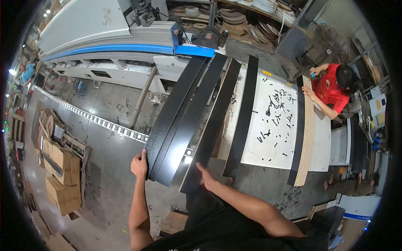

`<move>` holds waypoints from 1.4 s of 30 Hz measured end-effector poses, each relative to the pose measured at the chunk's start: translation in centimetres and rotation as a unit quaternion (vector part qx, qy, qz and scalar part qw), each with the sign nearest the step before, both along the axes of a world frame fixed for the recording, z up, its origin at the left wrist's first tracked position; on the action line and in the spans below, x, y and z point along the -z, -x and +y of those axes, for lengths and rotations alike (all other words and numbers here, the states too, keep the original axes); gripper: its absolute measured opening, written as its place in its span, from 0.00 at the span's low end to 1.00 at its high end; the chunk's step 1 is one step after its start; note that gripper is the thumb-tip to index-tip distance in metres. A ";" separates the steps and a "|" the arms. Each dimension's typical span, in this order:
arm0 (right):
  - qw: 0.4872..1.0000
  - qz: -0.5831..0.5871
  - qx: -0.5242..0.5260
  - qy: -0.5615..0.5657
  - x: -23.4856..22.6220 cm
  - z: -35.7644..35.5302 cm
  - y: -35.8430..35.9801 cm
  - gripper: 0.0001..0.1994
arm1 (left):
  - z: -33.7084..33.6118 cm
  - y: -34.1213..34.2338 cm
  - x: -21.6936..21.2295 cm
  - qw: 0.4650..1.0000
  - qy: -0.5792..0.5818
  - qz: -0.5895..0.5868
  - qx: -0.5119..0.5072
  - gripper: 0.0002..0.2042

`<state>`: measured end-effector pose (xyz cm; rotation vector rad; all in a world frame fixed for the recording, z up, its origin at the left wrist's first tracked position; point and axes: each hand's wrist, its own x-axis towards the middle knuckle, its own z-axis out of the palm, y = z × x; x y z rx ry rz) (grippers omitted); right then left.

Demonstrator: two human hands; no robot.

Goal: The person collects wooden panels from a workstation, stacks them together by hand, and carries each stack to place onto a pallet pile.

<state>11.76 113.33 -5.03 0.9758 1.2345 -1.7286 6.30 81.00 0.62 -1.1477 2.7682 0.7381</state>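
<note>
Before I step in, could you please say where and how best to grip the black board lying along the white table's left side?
Take the black board by its near end, probably from the near side: it is long and flat, that end jutting past the edge of the white table.

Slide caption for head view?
Left hand and right hand at long black boards; co-worker in red beside white table.
</note>
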 end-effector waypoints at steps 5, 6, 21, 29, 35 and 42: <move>0.922 0.192 0.100 -0.320 -5.0 2.6 0.9 0.41 | 1.8 0.5 0.2 0.992 0.020 0.089 0.084 0.30; 0.920 0.180 0.107 -0.331 -5.2 3.3 1.5 0.41 | 1.9 0.8 0.4 0.996 -0.013 0.037 0.078 0.29; 0.825 0.320 0.069 -0.460 -1.6 15.5 -1.4 0.39 | 3.2 1.4 2.5 0.992 -0.037 -0.018 0.116 0.39; 0.850 0.291 0.051 -0.436 3.4 18.0 -2.2 0.42 | 8.1 0.1 1.2 0.990 0.002 0.000 0.140 0.37; 0.844 0.245 0.057 -0.474 3.5 18.6 -2.2 0.40 | 10.0 1.4 0.7 0.979 -0.023 -0.061 0.194 0.32; 0.847 0.260 0.068 -0.459 0.7 17.8 -2.4 0.36 | 10.0 3.1 2.6 0.969 -0.161 -0.049 0.182 0.46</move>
